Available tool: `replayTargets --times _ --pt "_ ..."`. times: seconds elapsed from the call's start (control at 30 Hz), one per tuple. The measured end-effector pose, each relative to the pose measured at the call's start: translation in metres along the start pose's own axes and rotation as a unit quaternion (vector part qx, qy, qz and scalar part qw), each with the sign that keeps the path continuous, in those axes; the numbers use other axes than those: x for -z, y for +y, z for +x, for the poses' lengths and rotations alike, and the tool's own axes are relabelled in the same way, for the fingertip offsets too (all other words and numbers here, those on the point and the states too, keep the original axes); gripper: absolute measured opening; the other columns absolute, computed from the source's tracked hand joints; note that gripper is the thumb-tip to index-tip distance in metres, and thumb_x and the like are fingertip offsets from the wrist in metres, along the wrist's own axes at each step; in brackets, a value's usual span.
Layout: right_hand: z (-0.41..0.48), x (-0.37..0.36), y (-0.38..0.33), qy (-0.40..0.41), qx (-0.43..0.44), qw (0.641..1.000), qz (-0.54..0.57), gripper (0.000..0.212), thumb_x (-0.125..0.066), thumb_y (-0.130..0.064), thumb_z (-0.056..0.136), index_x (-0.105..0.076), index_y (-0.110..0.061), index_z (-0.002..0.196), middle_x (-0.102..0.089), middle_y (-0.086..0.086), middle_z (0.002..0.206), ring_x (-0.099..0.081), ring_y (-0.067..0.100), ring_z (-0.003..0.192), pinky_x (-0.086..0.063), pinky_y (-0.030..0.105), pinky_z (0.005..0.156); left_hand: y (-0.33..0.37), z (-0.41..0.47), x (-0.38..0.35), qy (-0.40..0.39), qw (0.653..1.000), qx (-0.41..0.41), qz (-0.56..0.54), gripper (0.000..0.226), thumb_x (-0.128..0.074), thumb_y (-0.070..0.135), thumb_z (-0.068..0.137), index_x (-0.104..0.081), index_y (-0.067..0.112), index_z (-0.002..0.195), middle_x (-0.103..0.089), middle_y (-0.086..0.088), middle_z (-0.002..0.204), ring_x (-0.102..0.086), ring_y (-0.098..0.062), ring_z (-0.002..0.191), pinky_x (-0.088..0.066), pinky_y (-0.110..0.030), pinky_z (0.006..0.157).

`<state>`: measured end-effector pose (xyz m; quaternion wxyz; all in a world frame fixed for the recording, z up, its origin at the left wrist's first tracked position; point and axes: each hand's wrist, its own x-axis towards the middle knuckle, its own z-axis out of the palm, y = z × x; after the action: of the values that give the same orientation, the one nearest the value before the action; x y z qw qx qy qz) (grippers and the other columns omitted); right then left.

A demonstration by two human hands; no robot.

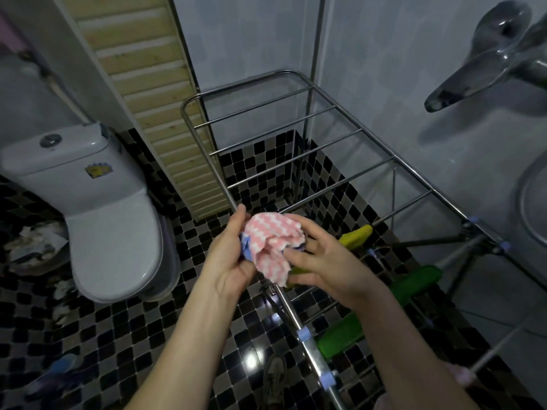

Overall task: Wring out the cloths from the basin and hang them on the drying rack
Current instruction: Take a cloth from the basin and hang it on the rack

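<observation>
Over the tiled floor [133, 335] stands our drying rack [286, 142], with the toilet [115, 232] to its left. A green cloth [420, 279] lies across its near rails, and a yellow cloth [356, 233] sits just beyond. Our left hand [231, 261] and right hand [322, 261] both grip a bunched pink cloth [275, 241] above the rack's near end. A blue cloth [246, 247] peeks out against the left palm.

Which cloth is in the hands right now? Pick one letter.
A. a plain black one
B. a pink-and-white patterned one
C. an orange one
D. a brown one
B: the left hand and right hand both grip the pink-and-white cloth above the drying rack, where a green cloth already hangs.
</observation>
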<state>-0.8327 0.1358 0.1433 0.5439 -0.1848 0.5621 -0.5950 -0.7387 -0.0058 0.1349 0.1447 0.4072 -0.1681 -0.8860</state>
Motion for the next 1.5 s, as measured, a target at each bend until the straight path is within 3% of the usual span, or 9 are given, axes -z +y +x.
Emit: replayTargets --times 0.13,0.23,0.47,0.63,0.8,0.97,1.23,1.37,1.5 --pt "0.006 -0.003 0.006 0.097 0.003 0.991 0.091 0.022 -0.058 -0.01 0.093 -0.06 -0.01 0.114 -0.068 0.017 0.115 -0.07 0.029 0.097 -0.059 0.04 0.075 -0.003 -0.005 0.005 -0.048 0.998 -0.008 -0.031 0.072 -0.075 0.012 0.074 -0.045 -0.006 0.136 -0.051 -0.03 0.136 -0.054 -0.036 0.125 -0.046 -0.058 0.098" --pt "0.004 0.001 0.006 0.101 -0.025 0.986 0.128 0.016 -0.056 -0.015 0.094 -0.064 -0.01 0.108 -0.071 0.013 0.1 -0.07 0.023 0.085 -0.057 0.029 0.063 -0.004 -0.006 0.007 -0.02 0.997 -0.055 0.043 0.026 -0.053 0.002 0.093 -0.059 0.004 0.119 -0.065 -0.024 0.115 -0.066 -0.029 0.104 -0.053 -0.05 0.092" --pt "0.003 0.013 0.0 0.157 -0.004 0.96 0.233 0.018 -0.057 -0.015 0.092 -0.063 -0.005 0.106 -0.068 0.011 0.091 -0.064 0.012 0.066 -0.05 0.016 0.046 0.006 -0.01 0.009 0.011 0.971 -0.179 0.156 0.038 -0.037 -0.012 0.096 -0.067 0.009 0.106 -0.071 -0.014 0.101 -0.072 -0.015 0.083 -0.06 -0.028 0.067" --pt "0.001 0.014 -0.009 0.158 0.036 0.955 0.248 0.013 -0.055 -0.006 0.093 -0.062 0.002 0.101 -0.068 0.008 0.079 -0.066 0.01 0.067 -0.054 0.017 0.057 0.014 -0.025 0.002 0.041 0.901 -0.277 0.332 0.021 -0.051 0.009 0.097 -0.071 0.015 0.099 -0.068 0.003 0.077 -0.064 -0.009 0.056 -0.055 -0.027 0.051" --pt "0.002 0.005 -0.016 0.164 0.069 0.958 0.224 0.007 -0.051 0.006 0.09 -0.057 0.002 0.093 -0.069 0.017 0.086 -0.071 0.019 0.08 -0.058 0.026 0.075 0.0 -0.032 -0.019 -0.079 0.761 -0.289 0.575 0.011 -0.074 0.031 0.081 -0.072 0.028 0.091 -0.073 0.01 0.086 -0.07 -0.002 0.079 -0.057 -0.02 0.072" --pt "0.0 0.004 -0.022 0.186 0.095 0.969 0.135 0.015 -0.054 0.014 0.085 -0.059 0.0 0.089 -0.07 0.015 0.087 -0.072 0.021 0.084 -0.056 0.024 0.072 -0.008 -0.021 -0.024 -0.035 0.688 -0.346 0.637 0.012 -0.073 0.03 0.084 -0.075 0.025 0.095 -0.072 0.014 0.086 -0.067 -0.001 0.081 -0.057 -0.028 0.079" --pt "0.001 0.016 -0.036 0.251 0.133 0.955 -0.089 0.013 -0.062 -0.003 0.086 -0.072 -0.012 0.09 -0.074 0.003 0.078 -0.067 0.011 0.067 -0.056 0.026 0.066 0.008 -0.021 -0.02 -0.012 0.819 -0.323 0.475 0.015 -0.062 0.013 0.092 -0.072 0.021 0.084 -0.073 0.006 0.083 -0.068 -0.005 0.079 -0.052 -0.016 0.069" --pt "0.004 0.015 -0.046 0.229 0.129 0.958 -0.114 0.016 -0.057 -0.011 0.094 -0.07 -0.018 0.089 -0.074 0.002 0.079 -0.067 0.011 0.066 -0.054 0.023 0.055 0.01 -0.016 -0.018 0.023 0.784 -0.314 0.535 0.021 -0.061 0.009 0.091 -0.069 0.026 0.082 -0.07 0.007 0.084 -0.067 -0.009 0.083 -0.049 -0.018 0.068" --pt "0.01 0.011 -0.053 0.176 0.108 0.969 -0.138 0.019 -0.051 -0.008 0.097 -0.069 -0.011 0.095 -0.072 0.016 0.097 -0.072 0.027 0.086 -0.061 0.033 0.067 0.011 -0.016 -0.022 -0.027 0.712 -0.32 0.625 0.039 -0.068 0.012 0.084 -0.065 0.034 0.116 -0.067 0.014 0.109 -0.062 -0.003 0.103 -0.05 -0.023 0.091"
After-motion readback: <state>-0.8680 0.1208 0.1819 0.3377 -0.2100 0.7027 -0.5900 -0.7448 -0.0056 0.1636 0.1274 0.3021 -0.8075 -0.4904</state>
